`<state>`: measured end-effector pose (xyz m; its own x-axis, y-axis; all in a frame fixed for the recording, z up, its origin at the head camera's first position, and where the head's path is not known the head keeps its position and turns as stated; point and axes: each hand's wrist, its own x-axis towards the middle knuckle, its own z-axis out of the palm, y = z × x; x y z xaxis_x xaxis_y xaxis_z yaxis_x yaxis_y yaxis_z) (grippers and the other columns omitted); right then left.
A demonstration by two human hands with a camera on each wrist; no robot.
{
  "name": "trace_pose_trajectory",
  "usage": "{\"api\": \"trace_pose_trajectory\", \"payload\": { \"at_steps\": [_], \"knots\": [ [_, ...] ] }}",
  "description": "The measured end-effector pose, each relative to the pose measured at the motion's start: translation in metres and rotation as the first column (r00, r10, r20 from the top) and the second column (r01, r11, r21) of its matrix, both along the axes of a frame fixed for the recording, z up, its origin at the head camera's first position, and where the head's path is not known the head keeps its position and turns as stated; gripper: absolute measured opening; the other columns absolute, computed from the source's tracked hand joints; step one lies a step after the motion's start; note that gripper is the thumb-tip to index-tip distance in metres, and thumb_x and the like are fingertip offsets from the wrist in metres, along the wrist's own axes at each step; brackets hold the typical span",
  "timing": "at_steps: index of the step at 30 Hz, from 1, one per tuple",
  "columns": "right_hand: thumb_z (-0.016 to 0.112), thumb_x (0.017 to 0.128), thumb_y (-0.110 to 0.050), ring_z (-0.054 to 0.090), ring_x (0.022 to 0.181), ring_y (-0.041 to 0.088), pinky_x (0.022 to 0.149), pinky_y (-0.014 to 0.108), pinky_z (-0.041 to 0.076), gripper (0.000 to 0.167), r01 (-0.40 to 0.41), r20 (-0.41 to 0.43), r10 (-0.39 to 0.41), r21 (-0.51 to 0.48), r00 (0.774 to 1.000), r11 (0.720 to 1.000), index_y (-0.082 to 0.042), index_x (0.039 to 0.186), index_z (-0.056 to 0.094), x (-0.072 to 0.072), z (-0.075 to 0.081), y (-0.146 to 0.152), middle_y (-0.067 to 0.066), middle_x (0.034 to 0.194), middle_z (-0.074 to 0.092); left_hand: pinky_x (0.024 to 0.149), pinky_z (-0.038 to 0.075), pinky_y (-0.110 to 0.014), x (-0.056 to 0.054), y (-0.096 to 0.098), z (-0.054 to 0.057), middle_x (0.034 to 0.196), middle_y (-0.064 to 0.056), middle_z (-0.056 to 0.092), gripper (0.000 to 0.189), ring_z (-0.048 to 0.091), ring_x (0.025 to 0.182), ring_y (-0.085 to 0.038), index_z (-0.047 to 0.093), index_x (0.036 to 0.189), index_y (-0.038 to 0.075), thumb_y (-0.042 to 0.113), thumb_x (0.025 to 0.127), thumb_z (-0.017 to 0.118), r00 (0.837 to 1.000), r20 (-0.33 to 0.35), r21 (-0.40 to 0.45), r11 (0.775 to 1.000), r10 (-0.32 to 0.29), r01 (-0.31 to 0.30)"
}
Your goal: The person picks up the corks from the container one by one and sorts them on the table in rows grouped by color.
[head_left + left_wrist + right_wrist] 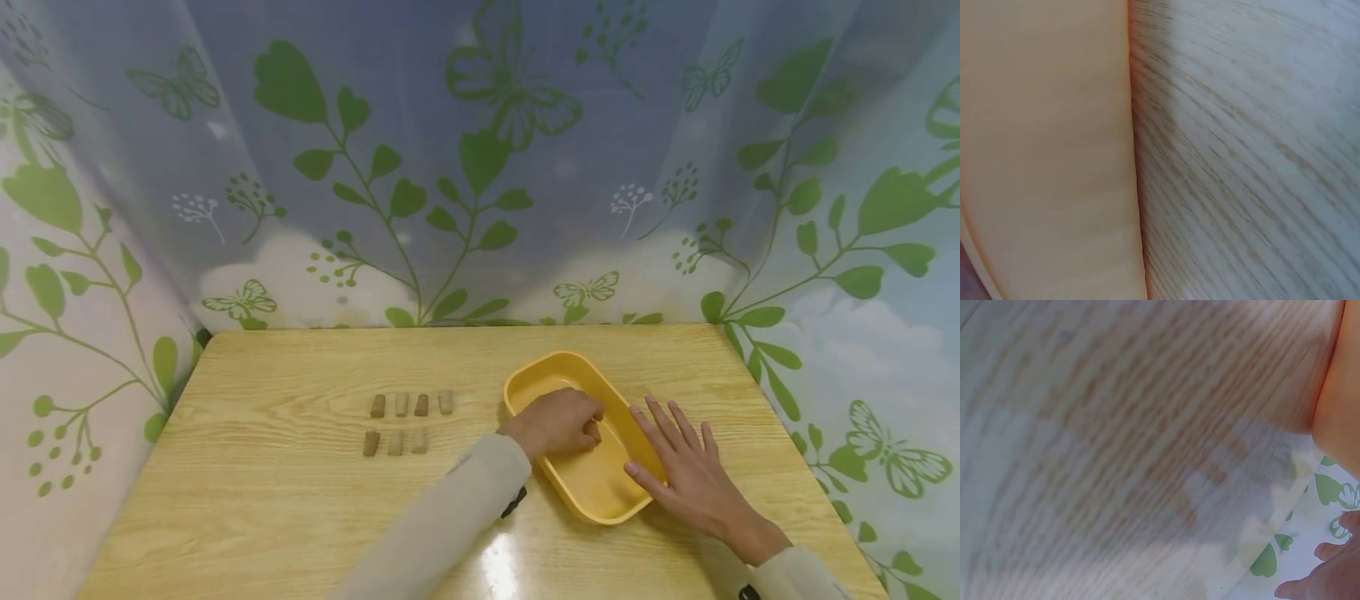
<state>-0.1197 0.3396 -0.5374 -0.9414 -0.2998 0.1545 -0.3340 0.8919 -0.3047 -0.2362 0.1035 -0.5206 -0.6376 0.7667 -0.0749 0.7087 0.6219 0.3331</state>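
Observation:
My left hand (558,421) reaches down into a yellow-orange plastic tray (607,508), fingers curled around a small brown block (594,432) that shows partly beside the fingertips. On the tray's right side my right hand (690,479) lies with fingers spread, fingertips and thumb at the rim. Left of the tray, small tapered blocks stand in two rows on the table: brown ones such as this block (378,406) and pale ones such as this block (446,402). The left wrist view is filled by the tray's wall (1047,150) and table; the right wrist view catches right-hand fingers (1329,569).
The light wood-grain table (262,492) reaches back to a curtain (420,167) printed with green leaves and butterflies, which also hangs at both sides. The tray sits at an angle, right of the table's middle.

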Motion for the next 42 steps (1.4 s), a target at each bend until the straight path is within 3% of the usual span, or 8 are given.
{"api": "trace_pose_trajectory", "payload": {
  "at_steps": [5, 10, 13, 19, 24, 36, 42],
  "knots": [
    [0.068, 0.104, -0.047, 0.024, 0.162, 0.054, 0.114, 0.092, 0.018, 0.081, -0.002, -0.014, 0.002, -0.001, 1.000, 1.000, -0.021, 0.173, 0.033, 0.000, 0.001, 0.000, 0.014, 0.181, 0.024, 0.096, 0.053, -0.020, -0.004, -0.008, 0.004, 0.105, 0.014, 0.072, 0.005, 0.065, 0.102, -0.004, 0.074, 0.105, 0.023, 0.026, 0.103, 0.077, 0.997, 0.049, 0.122, 0.991, -0.061, 0.054],
    [0.068, 0.105, -0.046, 0.022, 0.162, 0.055, 0.114, 0.093, 0.017, 0.082, -0.004, 0.000, 0.004, -0.007, 1.000, 1.000, -0.022, 0.173, 0.031, -0.001, 0.000, 0.000, 0.011, 0.183, 0.019, 0.115, 0.049, -0.024, -0.005, -0.019, 0.013, 0.124, 0.012, 0.072, 0.006, 0.065, 0.125, -0.008, 0.071, 0.102, 0.025, 0.025, 0.105, 0.075, 0.995, 0.088, 0.197, 0.980, -0.052, 0.034],
    [0.068, 0.105, -0.045, 0.022, 0.161, 0.056, 0.113, 0.094, 0.016, 0.082, -0.006, 0.007, 0.006, -0.011, 1.000, 1.000, -0.023, 0.174, 0.029, 0.000, 0.001, 0.000, 0.011, 0.184, 0.017, 0.119, 0.047, -0.025, -0.006, -0.026, 0.019, 0.132, 0.010, 0.072, 0.006, 0.063, 0.134, -0.010, 0.069, 0.105, 0.024, 0.026, 0.107, 0.074, 0.995, 0.095, 0.213, 0.977, -0.038, 0.017],
    [0.067, 0.106, -0.045, 0.021, 0.161, 0.058, 0.113, 0.095, 0.014, 0.083, -0.004, 0.009, 0.005, -0.016, 1.000, 1.000, -0.023, 0.175, 0.027, 0.000, 0.001, 0.002, 0.012, 0.184, 0.016, 0.113, 0.051, -0.027, -0.010, -0.045, 0.037, 0.133, 0.009, 0.071, 0.008, 0.064, 0.131, -0.012, 0.069, 0.109, 0.023, 0.025, 0.105, 0.076, 0.996, 0.079, 0.266, 0.964, -0.048, 0.025],
    [0.067, 0.106, -0.044, 0.018, 0.162, 0.057, 0.114, 0.095, 0.011, 0.083, -0.009, 0.026, 0.010, -0.018, 1.000, 1.000, -0.021, 0.175, 0.026, -0.001, -0.002, 0.001, 0.010, 0.184, 0.012, 0.114, 0.052, -0.030, -0.010, -0.065, 0.048, 0.135, 0.008, 0.072, 0.021, 0.064, 0.130, -0.017, 0.072, 0.122, 0.020, 0.026, 0.104, 0.078, 0.997, 0.063, 0.281, 0.959, -0.040, 0.020],
    [0.068, 0.106, -0.043, 0.021, 0.162, 0.057, 0.115, 0.094, 0.012, 0.082, -0.009, 0.014, 0.009, -0.012, 1.000, 1.000, -0.021, 0.174, 0.028, -0.001, -0.001, 0.000, 0.010, 0.184, 0.014, 0.114, 0.053, -0.038, -0.012, -0.122, 0.063, 0.137, 0.005, 0.071, 0.036, 0.062, 0.131, -0.017, 0.071, 0.137, 0.018, 0.026, 0.103, 0.080, 0.994, 0.101, 0.285, 0.956, 0.045, -0.072],
    [0.068, 0.106, -0.044, 0.021, 0.162, 0.055, 0.114, 0.094, 0.014, 0.083, -0.010, 0.011, 0.010, -0.010, 1.000, 1.000, -0.025, 0.175, 0.026, 0.000, 0.001, -0.001, 0.010, 0.184, 0.016, 0.112, 0.054, -0.040, -0.011, -0.149, 0.059, 0.135, 0.002, 0.072, 0.034, 0.064, 0.129, -0.021, 0.072, 0.134, 0.017, 0.024, 0.102, 0.081, 0.993, 0.099, 0.297, 0.950, 0.070, -0.097]
  ]
}}
